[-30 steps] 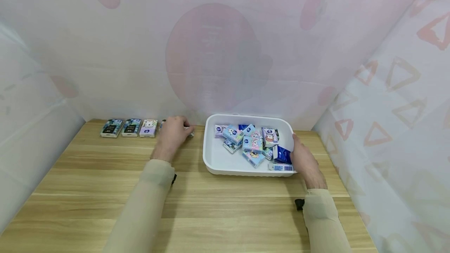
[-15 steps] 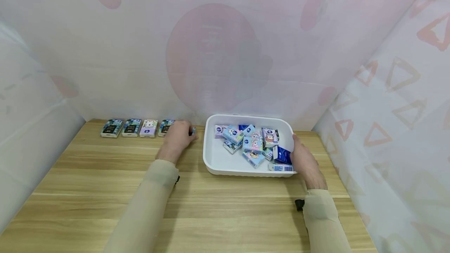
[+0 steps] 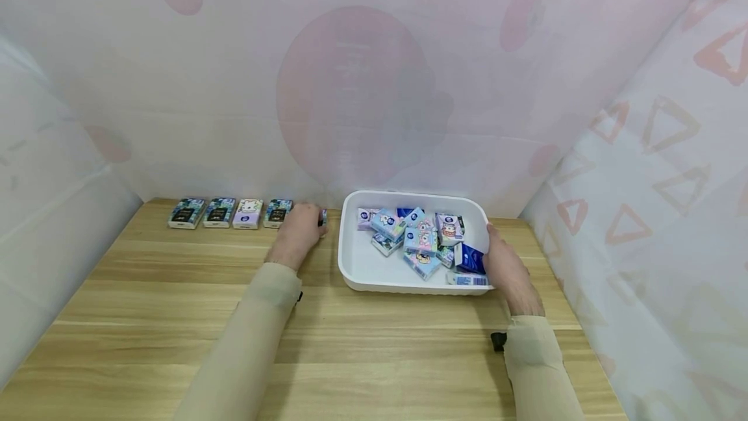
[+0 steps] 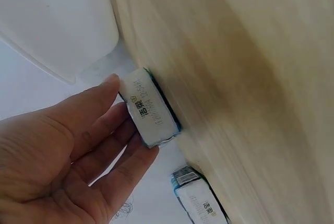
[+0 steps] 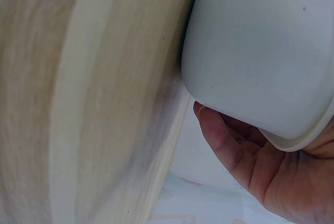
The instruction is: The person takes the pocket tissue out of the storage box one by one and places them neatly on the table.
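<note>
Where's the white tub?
In the head view, the white tub is on the table, right of centre, between the left hand and the right hand.

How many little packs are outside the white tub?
5. On the table, left to right in a row: first pack, second pack, pale third pack, fourth pack; the left hand holds the fifth pack.

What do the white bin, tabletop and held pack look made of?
White bin: likely moulded plastic, satin; smooth, rounded walls.
Tabletop: wood or wood-look laminate, low sheen; streaky grain.
Held pack: probably thin plastic film, slight sheen; creased fold at one end.
</note>
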Motion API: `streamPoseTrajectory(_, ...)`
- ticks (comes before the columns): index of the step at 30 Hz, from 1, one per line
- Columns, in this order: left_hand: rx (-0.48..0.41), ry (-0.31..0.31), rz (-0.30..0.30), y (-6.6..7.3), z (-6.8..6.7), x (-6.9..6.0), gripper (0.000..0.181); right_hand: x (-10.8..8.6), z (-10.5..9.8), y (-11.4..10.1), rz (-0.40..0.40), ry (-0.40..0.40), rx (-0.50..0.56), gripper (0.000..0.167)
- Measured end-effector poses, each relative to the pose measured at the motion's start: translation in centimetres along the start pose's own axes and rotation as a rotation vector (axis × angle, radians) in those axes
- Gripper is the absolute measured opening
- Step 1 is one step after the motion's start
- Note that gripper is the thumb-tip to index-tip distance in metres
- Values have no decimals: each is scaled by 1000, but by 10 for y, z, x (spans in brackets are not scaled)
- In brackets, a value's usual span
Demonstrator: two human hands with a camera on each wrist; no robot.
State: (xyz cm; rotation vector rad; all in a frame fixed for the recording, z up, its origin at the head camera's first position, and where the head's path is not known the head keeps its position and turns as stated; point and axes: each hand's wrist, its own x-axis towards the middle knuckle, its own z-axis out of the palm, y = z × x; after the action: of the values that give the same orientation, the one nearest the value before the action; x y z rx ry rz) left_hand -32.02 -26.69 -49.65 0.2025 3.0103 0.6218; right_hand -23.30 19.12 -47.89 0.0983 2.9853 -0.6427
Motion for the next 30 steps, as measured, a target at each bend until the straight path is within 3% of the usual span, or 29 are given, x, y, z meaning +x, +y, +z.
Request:
streamPoseTrajectory(4,5,29,14,-14,13,19,24,-1,0,1,-5,-2,-1,77)
streamPoseTrajectory(5,12,21,0,-4,4,14,20,-1,0,1,-8,-2,0,77)
streamPoseTrajectory(10,-18,10,8,11,-13,1,19,-1,-1,0,-11,-3,1,78)
streamPoseTrajectory(13,-16,7,8,11,-14,2,21,0,0,1,-11,-3,0,78)
streamPoseTrajectory(15,-13,25,9,0,-2,16,22,0,0,2,-12,-1,-4,78)
streamPoseTrajectory(19,-18,37,24,-35,30,55,24,0,0,2,-15,5,-8,78)
streamPoseTrajectory(22,-7,28,30,-47,43,69,23,0,1,2,-14,6,-3,78)
streamPoseTrajectory(23,10,33,37,-46,44,69,22,1,1,2,-13,5,-1,78)
streamPoseTrajectory(26,47,21,43,-29,28,52,20,1,1,3,-13,3,-3,78)
streamPoseTrajectory(30,67,13,63,8,-8,13,18,1,1,2,-16,3,-3,77)
